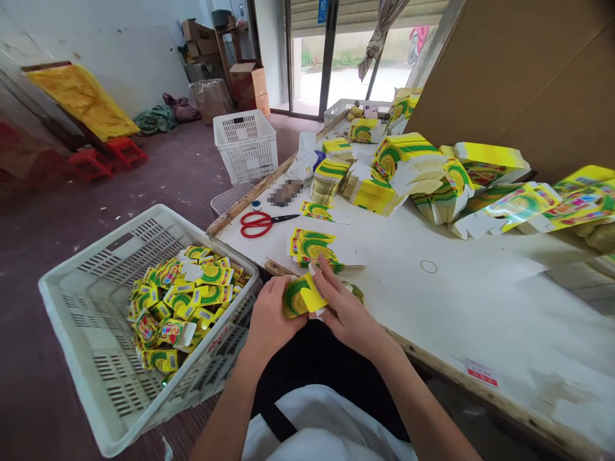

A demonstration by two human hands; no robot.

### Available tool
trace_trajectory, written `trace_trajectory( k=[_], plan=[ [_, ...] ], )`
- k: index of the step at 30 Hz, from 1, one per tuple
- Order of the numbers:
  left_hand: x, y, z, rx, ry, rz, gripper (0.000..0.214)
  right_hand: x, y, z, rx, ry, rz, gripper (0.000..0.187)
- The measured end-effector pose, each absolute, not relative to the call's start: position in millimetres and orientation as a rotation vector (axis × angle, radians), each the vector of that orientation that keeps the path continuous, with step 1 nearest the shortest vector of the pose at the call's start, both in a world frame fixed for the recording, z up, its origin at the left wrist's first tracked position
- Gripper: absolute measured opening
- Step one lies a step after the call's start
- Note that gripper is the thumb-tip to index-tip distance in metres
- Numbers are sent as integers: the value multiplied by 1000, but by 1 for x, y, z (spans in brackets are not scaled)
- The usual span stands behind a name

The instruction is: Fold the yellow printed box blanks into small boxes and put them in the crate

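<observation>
My left hand (269, 320) and my right hand (348, 310) are both closed on one small yellow-and-green printed carton (300, 296), held at the near edge of the white table (432, 307). The right index finger lies stretched along the carton's top flap. Just beyond my hands, a short stack of flat carton blanks (313, 248) rests on the table. To my left stands a white plastic crate (86, 282) partly filled with several folded cartons (185, 298) of the same print.
Red-handled scissors (259, 223) lie on the table's left part. Piles of flat blanks (379, 186) and opened cartons (509, 205) fill the far side, backed by a large cardboard sheet (519, 70). A second white crate (246, 145) stands on the floor.
</observation>
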State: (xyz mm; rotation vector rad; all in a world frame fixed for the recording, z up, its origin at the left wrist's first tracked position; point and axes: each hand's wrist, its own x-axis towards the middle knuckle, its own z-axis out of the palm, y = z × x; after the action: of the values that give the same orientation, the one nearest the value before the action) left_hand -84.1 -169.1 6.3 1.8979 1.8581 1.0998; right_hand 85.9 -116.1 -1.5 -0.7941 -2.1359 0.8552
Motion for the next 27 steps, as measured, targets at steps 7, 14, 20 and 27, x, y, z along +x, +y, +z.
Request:
trace_trajectory(
  k=[7,14,20,27],
  plan=[
    [-89,-166,16,1986,1804,1033,47,102,-107,11,-748,-2284,928,37],
    [-86,-162,14,1703,1759,1232,51,84,-110,8,-792,-1955,1089,41],
    [-95,-157,7,356,1204,2076,55,77,-71,-6,-1121,-1767,865,61],
    [-88,-157,0,96,1020,1849,44,72,-44,-4,-1527,-2037,519,38]
  ],
)
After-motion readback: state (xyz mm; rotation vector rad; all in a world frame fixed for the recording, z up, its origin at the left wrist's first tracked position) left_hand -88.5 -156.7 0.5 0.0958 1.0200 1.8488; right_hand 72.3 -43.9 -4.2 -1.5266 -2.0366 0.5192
